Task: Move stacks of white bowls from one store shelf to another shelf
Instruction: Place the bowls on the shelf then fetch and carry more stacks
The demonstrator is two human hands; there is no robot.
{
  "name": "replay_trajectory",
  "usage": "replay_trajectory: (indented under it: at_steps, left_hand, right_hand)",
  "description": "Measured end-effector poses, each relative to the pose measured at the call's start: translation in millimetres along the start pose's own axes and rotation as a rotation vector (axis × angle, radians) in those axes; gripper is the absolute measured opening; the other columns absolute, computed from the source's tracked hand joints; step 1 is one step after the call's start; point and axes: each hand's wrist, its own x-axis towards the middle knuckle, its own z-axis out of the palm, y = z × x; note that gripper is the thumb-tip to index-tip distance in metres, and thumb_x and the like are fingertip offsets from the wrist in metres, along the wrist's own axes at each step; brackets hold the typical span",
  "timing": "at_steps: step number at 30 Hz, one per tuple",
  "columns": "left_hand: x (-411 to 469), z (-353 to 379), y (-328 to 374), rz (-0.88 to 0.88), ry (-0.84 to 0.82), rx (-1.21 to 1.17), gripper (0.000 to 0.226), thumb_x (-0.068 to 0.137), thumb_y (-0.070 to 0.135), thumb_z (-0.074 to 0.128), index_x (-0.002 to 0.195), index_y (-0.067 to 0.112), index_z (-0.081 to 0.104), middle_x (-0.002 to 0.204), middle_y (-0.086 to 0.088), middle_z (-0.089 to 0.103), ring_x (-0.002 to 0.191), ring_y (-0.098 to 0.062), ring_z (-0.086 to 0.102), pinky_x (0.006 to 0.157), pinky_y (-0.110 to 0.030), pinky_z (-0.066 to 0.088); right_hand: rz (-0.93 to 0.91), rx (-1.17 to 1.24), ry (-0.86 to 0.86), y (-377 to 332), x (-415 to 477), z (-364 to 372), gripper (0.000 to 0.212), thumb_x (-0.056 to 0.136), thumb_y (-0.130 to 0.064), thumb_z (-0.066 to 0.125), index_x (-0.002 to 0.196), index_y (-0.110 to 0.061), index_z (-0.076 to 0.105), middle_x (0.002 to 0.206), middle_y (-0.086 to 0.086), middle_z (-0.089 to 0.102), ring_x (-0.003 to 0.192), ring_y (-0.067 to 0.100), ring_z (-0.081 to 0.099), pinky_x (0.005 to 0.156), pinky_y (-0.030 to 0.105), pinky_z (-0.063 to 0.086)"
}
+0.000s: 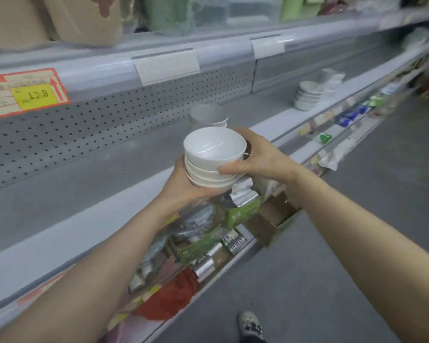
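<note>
I hold a stack of white bowls (pixel 213 157) in the air, above the front edge of the grey middle shelf (pixel 89 184). My left hand (pixel 183 184) cups the stack from below and on its left side. My right hand (pixel 260 154) grips the stack's right side, thumb across the front. Just behind the held stack, another stack of white bowls (pixel 207 115) stands on the shelf. Farther right on the same shelf sits a third stack of white bowls (pixel 307 96), with more white dishes (pixel 331 79) behind it.
A perforated grey back panel (pixel 84 127) closes the shelf's rear. The upper shelf edge carries a red and yellow price tag (pixel 25 94) and blank label holders (pixel 166 66). The lower shelf holds foil rolls, green packets and a red bag (pixel 169 295). Grey aisle floor (pixel 332 243) lies to the right.
</note>
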Motion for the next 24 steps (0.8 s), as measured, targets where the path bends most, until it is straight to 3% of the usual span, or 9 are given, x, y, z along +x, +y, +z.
replay_trajectory:
  at_steps: [3,7,11,14,16,19,21,23,24]
  left_hand:
    - [14.2,36.8,4.5,0.025,-0.081,0.005,0.089,0.058,0.012,0.096,0.129,0.033,0.047,0.122,0.016,0.064,0.114,0.005,0.060,0.089,-0.014,0.050]
    - [41.2,91.4,10.8,0.029,-0.201,-0.002,0.104,0.053,0.033,0.098,0.141,0.019,0.045,0.133,0.004,0.062,0.121,-0.009,0.060,0.098,-0.032,0.054]
    - [66.2,162.8,32.5,0.076,-0.283,-0.026,0.090,0.055,0.025,0.097,0.133,0.026,0.053,0.123,0.011,0.068,0.115,-0.005,0.063,0.086,-0.021,0.055]
    - [89.9,225.4,46.0,0.102,-0.348,-0.066,0.097,0.055,0.039,0.096,0.138,0.027,0.049,0.131,0.010,0.064,0.121,-0.008,0.060,0.097,-0.031,0.053]
    - [105.8,270.8,55.6,0.102,-0.383,-0.083,0.100,0.053,0.042,0.097,0.139,0.030,0.047,0.131,0.013,0.063,0.121,-0.005,0.059,0.097,-0.028,0.053]
    - [133.0,342.4,73.5,0.134,-0.425,-0.090,0.080,0.056,0.018,0.096,0.122,0.035,0.054,0.112,0.022,0.070,0.103,0.002,0.066,0.076,-0.017,0.055]
    - [151.5,388.6,89.4,0.173,-0.467,-0.107,0.071,0.059,0.009,0.093,0.115,0.036,0.058,0.105,0.020,0.072,0.091,-0.003,0.070,0.068,-0.029,0.060]
    - [170.8,433.0,101.3,0.207,-0.495,-0.126,0.074,0.060,0.009,0.095,0.119,0.035,0.059,0.111,0.013,0.072,0.097,-0.011,0.071,0.074,-0.038,0.061]
    - [180.2,454.2,105.0,0.215,-0.503,-0.151,0.077,0.060,0.007,0.095,0.124,0.032,0.058,0.114,0.011,0.072,0.103,-0.011,0.069,0.079,-0.032,0.059]
  right_hand:
    - [0.033,-0.044,0.091,13.4,-26.0,-32.9,0.084,0.059,-0.044,0.091,0.131,-0.029,0.051,0.128,-0.014,0.060,0.117,0.003,0.058,0.101,0.039,0.050]
    - [0.096,-0.096,0.167,34.7,-58.7,-82.3,0.088,0.059,-0.048,0.091,0.134,-0.025,0.050,0.127,-0.015,0.060,0.117,0.003,0.058,0.101,0.037,0.049]
    - [0.149,-0.094,0.251,57.6,-94.4,-141.9,0.082,0.062,-0.042,0.091,0.132,-0.028,0.051,0.124,-0.017,0.062,0.114,0.000,0.059,0.100,0.035,0.050]
    - [0.170,-0.116,0.291,78.3,-121.0,-194.8,0.074,0.064,-0.037,0.091,0.127,-0.031,0.053,0.122,-0.018,0.063,0.112,0.000,0.060,0.099,0.033,0.051]
    - [0.203,-0.144,0.340,95.3,-139.0,-234.2,0.077,0.061,-0.043,0.090,0.127,-0.033,0.053,0.121,-0.019,0.062,0.111,0.001,0.060,0.098,0.035,0.051]
    - [0.234,-0.183,0.411,123.4,-165.3,-298.7,0.081,0.057,-0.051,0.090,0.127,-0.033,0.053,0.120,-0.019,0.063,0.111,0.002,0.060,0.096,0.038,0.052]
    - [0.254,-0.200,0.462,138.2,-182.2,-341.6,0.085,0.056,-0.054,0.090,0.130,-0.035,0.052,0.123,-0.019,0.062,0.113,0.002,0.059,0.097,0.038,0.052]
    - [0.270,-0.209,0.494,150.6,-197.5,-381.4,0.086,0.057,-0.051,0.090,0.131,-0.035,0.051,0.123,-0.020,0.062,0.113,0.000,0.059,0.097,0.035,0.052]
    - [0.276,-0.208,0.503,158.1,-204.5,-400.4,0.084,0.058,-0.049,0.090,0.131,-0.035,0.051,0.122,-0.021,0.062,0.112,-0.001,0.059,0.096,0.034,0.052]
